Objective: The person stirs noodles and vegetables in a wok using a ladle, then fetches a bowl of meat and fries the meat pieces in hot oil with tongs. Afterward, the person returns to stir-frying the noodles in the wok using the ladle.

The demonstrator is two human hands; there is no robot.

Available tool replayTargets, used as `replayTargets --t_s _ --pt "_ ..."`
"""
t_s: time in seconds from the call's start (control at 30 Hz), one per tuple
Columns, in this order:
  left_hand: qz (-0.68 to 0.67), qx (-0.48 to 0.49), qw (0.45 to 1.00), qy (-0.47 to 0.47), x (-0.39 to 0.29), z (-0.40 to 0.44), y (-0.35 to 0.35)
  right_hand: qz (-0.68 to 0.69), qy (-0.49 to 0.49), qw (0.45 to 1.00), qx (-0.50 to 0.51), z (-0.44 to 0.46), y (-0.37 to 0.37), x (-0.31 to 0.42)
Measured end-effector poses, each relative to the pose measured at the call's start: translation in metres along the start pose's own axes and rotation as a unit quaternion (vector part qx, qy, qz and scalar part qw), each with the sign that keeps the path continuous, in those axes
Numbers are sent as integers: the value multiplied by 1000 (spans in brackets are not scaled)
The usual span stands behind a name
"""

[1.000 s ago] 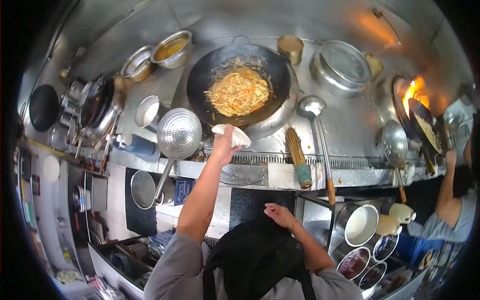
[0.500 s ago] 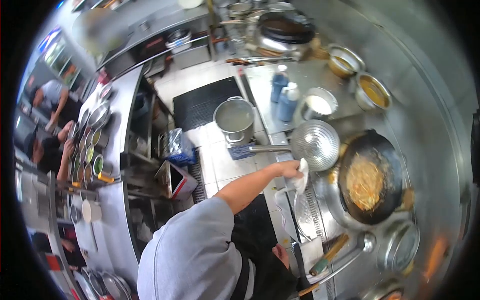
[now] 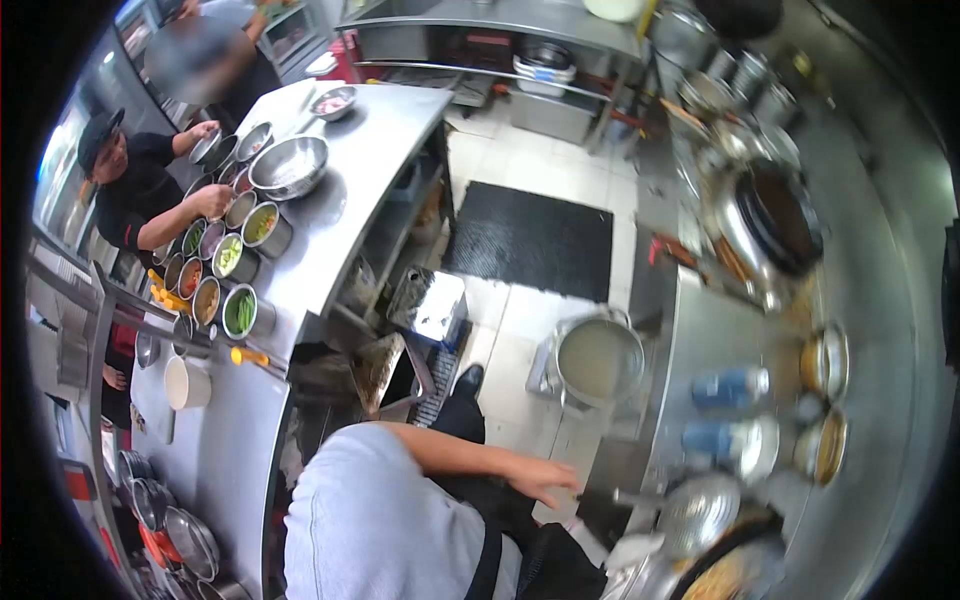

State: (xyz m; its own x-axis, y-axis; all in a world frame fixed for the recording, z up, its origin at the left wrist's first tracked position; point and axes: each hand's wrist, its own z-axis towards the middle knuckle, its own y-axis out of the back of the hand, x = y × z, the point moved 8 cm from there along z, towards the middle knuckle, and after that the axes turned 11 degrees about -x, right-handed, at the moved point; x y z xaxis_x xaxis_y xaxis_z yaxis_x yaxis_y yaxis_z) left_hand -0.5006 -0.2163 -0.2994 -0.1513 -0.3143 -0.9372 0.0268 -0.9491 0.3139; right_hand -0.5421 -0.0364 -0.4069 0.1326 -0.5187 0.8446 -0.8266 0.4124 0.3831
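Observation:
My left hand (image 3: 545,478) is empty, its fingers stretched out over the gap in front of the stove. Nearest to it is the handle of a perforated metal strainer (image 3: 700,515), whose bowl sits beside the black wok (image 3: 700,568). Only the upper part of the wok shows at the bottom edge, with cooked food (image 3: 735,582) inside that looks like noodles. A white cloth (image 3: 635,550) lies at the wok's near side, apart from my hand. My right hand cannot be seen.
A large pot (image 3: 600,362) of cloudy liquid stands low by the stove. Blue-filled bottles (image 3: 725,388) and sauce bowls (image 3: 825,447) are on the counter. Across the aisle, a co-worker (image 3: 150,190) handles bowls at a steel table (image 3: 345,185) with several ingredient containers. A black mat (image 3: 530,240) covers the floor.
My left hand has let go of the white cloth and drawn back from the wok. The view has turned left, towards the aisle and steel table; my right hand has gone out of sight.

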Motion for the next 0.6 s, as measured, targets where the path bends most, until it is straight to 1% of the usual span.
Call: replayTargets --t_s 0.03,0.07,0.1,0.13,0.17,0.2,0.23,0.27,0.3,0.33,0.37,0.43,0.5,0.53,0.57,0.6 --pt "-73 -16 990 118 18 -30 68 1 30 999 15 38 -8 30" --pt "-136 -123 967 177 47 -63 135 -4 60 998 34 77 -9 59" --pt "-122 -181 946 241 79 -94 201 -10 89 994 63 112 -9 87" --pt "-94 -287 926 227 108 -128 274 -11 120 988 99 150 -14 117" --pt "9 -385 892 237 126 -160 351 -4 152 979 134 189 -29 149" --pt "-65 -479 794 369 93 -189 426 4 175 971 163 216 -41 177" --pt "39 -634 753 172 129 -222 496 13 199 961 191 243 -52 204" --pt "103 -707 677 176 114 -250 554 26 223 950 216 268 -64 232" --pt "44 -776 612 148 113 -274 606 41 245 939 238 292 -77 260" --pt "-34 -827 543 143 116 -297 648 58 266 928 255 313 -88 285" --pt "-115 -864 471 133 114 -315 682 75 284 918 268 332 -97 307" --pt "-185 -919 342 64 130 -353 741 111 315 899 283 367 -105 343" --pt "-248 -911 320 75 169 -393 794 134 331 890 283 405 -119 385" --pt "-259 -923 274 82 185 -411 811 30 177 951 253 446 -135 384" --pt "-268 -932 225 90 194 -426 824 -76 16 973 218 481 -142 374" --pt "-256 -941 202 88 200 -442 836 -71 18 972 223 518 -157 381"
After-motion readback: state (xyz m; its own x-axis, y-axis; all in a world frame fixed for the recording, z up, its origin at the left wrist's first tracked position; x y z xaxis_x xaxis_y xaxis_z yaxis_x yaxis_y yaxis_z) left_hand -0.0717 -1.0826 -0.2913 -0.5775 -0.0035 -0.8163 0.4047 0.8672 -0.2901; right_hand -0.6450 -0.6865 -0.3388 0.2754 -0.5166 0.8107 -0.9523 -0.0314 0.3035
